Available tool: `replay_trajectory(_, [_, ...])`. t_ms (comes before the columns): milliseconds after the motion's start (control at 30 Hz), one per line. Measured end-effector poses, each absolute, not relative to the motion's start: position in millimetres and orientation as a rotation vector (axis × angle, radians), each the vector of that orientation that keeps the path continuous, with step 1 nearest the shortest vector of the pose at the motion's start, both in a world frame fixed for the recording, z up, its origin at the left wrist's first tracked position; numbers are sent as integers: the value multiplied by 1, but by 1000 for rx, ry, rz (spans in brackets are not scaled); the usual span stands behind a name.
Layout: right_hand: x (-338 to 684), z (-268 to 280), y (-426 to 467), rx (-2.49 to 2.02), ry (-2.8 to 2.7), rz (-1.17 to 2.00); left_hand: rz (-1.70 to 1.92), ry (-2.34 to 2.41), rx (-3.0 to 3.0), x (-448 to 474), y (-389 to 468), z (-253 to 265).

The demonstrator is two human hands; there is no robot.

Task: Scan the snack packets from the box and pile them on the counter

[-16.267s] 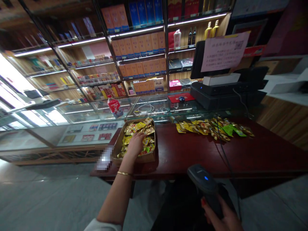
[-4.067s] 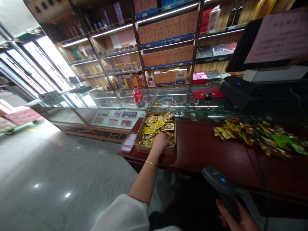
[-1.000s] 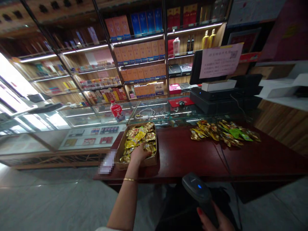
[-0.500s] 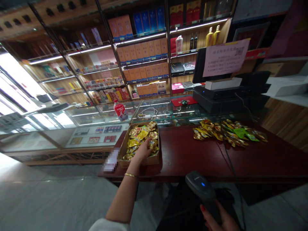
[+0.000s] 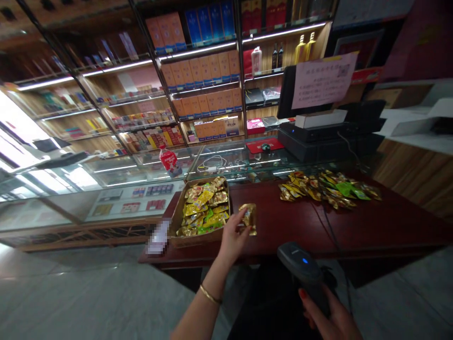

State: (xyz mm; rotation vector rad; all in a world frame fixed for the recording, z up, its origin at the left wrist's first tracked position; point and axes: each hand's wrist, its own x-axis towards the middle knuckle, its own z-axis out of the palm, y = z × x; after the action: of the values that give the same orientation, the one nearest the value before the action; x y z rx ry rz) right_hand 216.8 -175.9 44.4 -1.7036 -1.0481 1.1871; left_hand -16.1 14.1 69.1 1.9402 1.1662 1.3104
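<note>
My left hand point(image 5: 235, 237), with a gold bangle at the wrist, is closed on a gold snack packet point(image 5: 250, 216) just right of the box. Fingers wrapped around its handle, my right hand point(image 5: 327, 309) holds a dark barcode scanner point(image 5: 300, 267) with a blue light, low in front of me. The open cardboard box point(image 5: 198, 240) on the dark red table point(image 5: 269, 236) contains many yellow, gold and green snack packets point(image 5: 203, 203). A pile of similar packets point(image 5: 327, 189) lies at the table's right side.
Behind the table runs a glass display counter point(image 5: 141, 165) carrying a red jug-like package point(image 5: 170, 161), a white cable and a mouse on a red mat point(image 5: 265, 145). A monitor with a pink notice point(image 5: 323, 82) stands at right. The scanner's cable point(image 5: 332, 231) crosses the table.
My left hand has come out of the box with a gold packet and moved right over the table. My right hand still holds the scanner; the view has shifted slightly.
</note>
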Motion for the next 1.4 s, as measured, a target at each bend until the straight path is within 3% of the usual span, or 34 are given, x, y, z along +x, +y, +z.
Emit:
replay_trajectory(233, [221, 47, -174, -1705, -1063, 1171, 1160, 1032, 1526, 23, 19, -1])
replay_trajectory(467, [215, 42, -167, -1655, -1044, 1189, 1094, 927, 1187, 19, 21, 3])
replay_trajectory(833, [195, 55, -160, -1644, -1040, 1055, 1122, 954, 1292, 20, 22, -3])
replay_trajectory(1133, [201, 42, -156, -1682, -1148, 1181, 1166, 991, 1491, 20, 21, -10])
replay_trajectory(1400, [187, 66, -148, -1664, -1156, 1136, 1142, 999, 1620, 15, 19, -7])
